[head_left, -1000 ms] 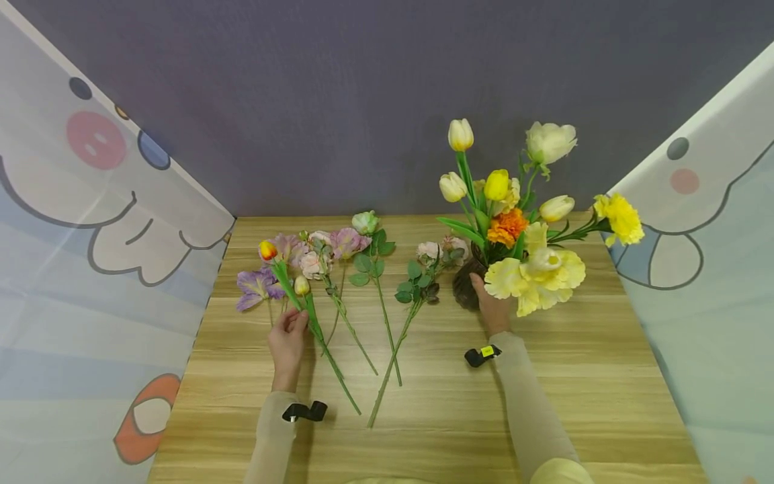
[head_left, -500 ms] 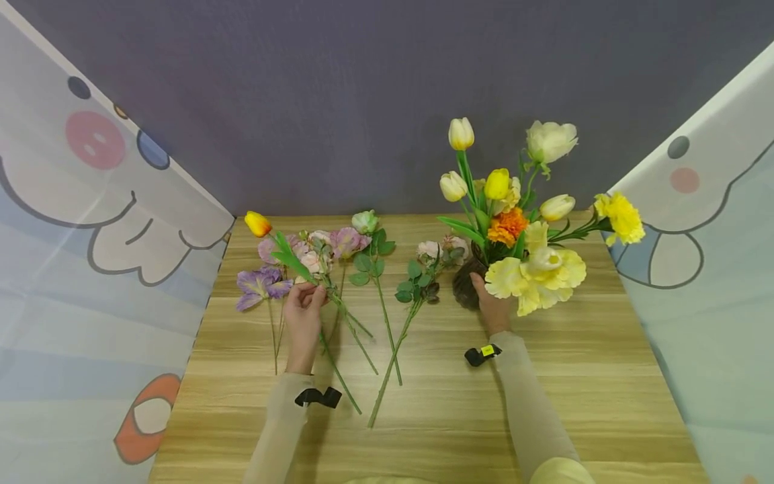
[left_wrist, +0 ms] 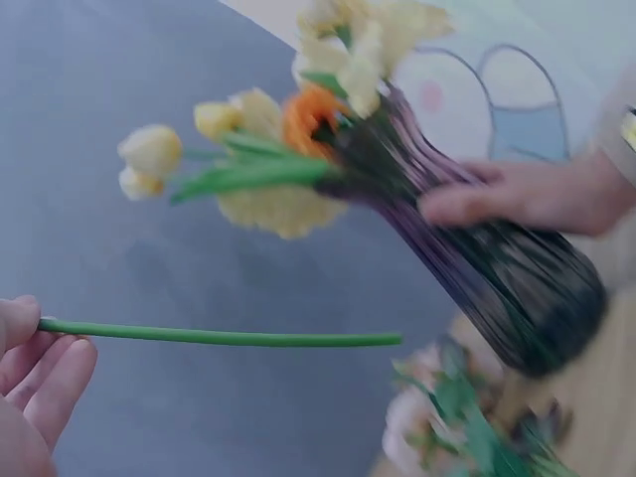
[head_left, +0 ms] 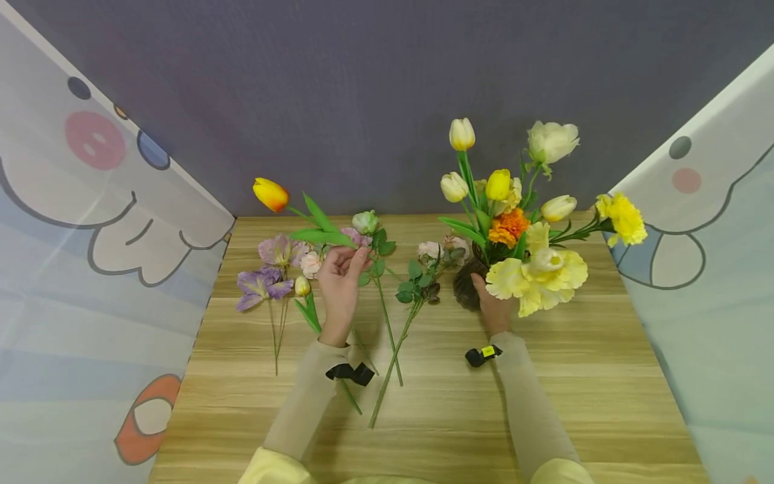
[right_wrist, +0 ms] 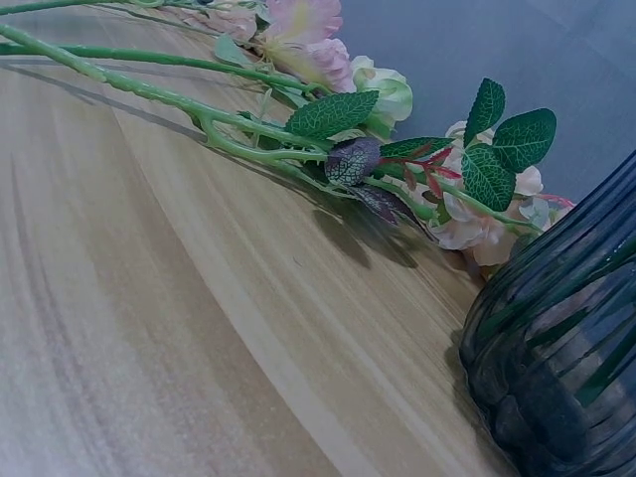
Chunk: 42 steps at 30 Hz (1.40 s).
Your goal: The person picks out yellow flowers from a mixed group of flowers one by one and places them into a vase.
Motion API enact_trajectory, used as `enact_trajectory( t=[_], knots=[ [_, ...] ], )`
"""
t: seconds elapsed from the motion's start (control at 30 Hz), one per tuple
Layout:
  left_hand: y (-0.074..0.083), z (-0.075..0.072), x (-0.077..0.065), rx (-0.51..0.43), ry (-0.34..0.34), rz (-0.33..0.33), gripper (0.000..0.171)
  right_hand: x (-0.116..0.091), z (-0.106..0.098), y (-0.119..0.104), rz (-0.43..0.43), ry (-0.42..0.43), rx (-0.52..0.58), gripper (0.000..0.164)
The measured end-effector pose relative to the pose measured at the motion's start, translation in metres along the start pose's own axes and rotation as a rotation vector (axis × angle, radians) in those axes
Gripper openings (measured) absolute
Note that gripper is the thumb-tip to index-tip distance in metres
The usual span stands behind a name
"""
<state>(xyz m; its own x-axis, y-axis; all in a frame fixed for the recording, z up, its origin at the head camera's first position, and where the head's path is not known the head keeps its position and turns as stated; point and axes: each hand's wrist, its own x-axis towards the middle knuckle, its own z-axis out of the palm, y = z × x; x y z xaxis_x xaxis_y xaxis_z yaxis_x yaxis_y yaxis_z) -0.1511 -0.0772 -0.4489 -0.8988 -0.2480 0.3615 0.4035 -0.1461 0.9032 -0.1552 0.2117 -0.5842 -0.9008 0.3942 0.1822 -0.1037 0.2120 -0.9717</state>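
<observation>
My left hand point(head_left: 340, 279) pinches the stem of an orange-and-yellow tulip point(head_left: 271, 194) above the table, its bloom pointing left. In the left wrist view the bare end of the green stem point(left_wrist: 229, 336) sticks out from the fingertips toward the vase. With my right hand point(head_left: 496, 306) I hold the side of a dark ribbed glass vase point(left_wrist: 517, 298), also partly seen in the right wrist view. White and yellow tulips, an orange carnation point(head_left: 508, 227), a large pale yellow flower point(head_left: 537, 272) and other blooms stand in it.
Purple flowers point(head_left: 261, 286), a pale yellow tulip point(head_left: 302, 286), a green-white flower point(head_left: 365, 222) and pink roses point(right_wrist: 477, 224) lie on the wooden table point(head_left: 447, 403). Their stems cross at the middle. A grey wall point(head_left: 363, 101) rises behind, with cartoon-printed panels at both sides.
My left hand has lifted the orange-and-yellow tulip off the table and carried it up and rightward, over the lying flowers. My right hand stays on the vase.
</observation>
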Motion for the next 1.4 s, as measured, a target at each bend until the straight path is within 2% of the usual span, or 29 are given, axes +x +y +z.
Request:
enact_trajectory(
  t=[0.2, 0.43, 0.57, 0.8, 1.03, 1.13, 1.23, 1.4],
  knots=[
    [0.016, 0.030, 0.015, -0.078, -0.025, 0.070, 0.016, 0.000, -0.001, -0.001, -0.010, -0.008, -0.010, 0.077],
    [0.035, 0.062, 0.022, -0.167, -0.066, 0.100, 0.013, 0.001, 0.001, 0.000, -0.073, 0.008, -0.045, 0.076],
    [0.035, 0.076, 0.026, -0.176, -0.098, 0.116, 0.011, 0.001, 0.000, 0.001, -0.096, 0.014, -0.077, 0.079],
    [0.027, 0.092, 0.026, -0.149, -0.129, 0.098, 0.014, 0.001, 0.001, 0.001, -0.107, 0.014, -0.069, 0.083],
    [0.019, 0.106, 0.023, -0.073, -0.233, 0.173, 0.013, 0.001, 0.001, 0.003, -0.035, 0.016, -0.038, 0.072],
    [0.017, 0.110, 0.021, 0.020, -0.275, 0.200, 0.013, 0.001, 0.001, 0.003, -0.035, 0.013, -0.035, 0.072],
    [0.016, 0.114, 0.021, 0.159, -0.306, 0.211, 0.013, 0.001, 0.001, 0.003, -0.045, 0.013, -0.034, 0.074],
    [0.011, 0.123, 0.024, 0.302, -0.391, 0.192, 0.015, 0.000, 0.001, 0.002, -0.047, 0.020, -0.059, 0.081]
  ],
)
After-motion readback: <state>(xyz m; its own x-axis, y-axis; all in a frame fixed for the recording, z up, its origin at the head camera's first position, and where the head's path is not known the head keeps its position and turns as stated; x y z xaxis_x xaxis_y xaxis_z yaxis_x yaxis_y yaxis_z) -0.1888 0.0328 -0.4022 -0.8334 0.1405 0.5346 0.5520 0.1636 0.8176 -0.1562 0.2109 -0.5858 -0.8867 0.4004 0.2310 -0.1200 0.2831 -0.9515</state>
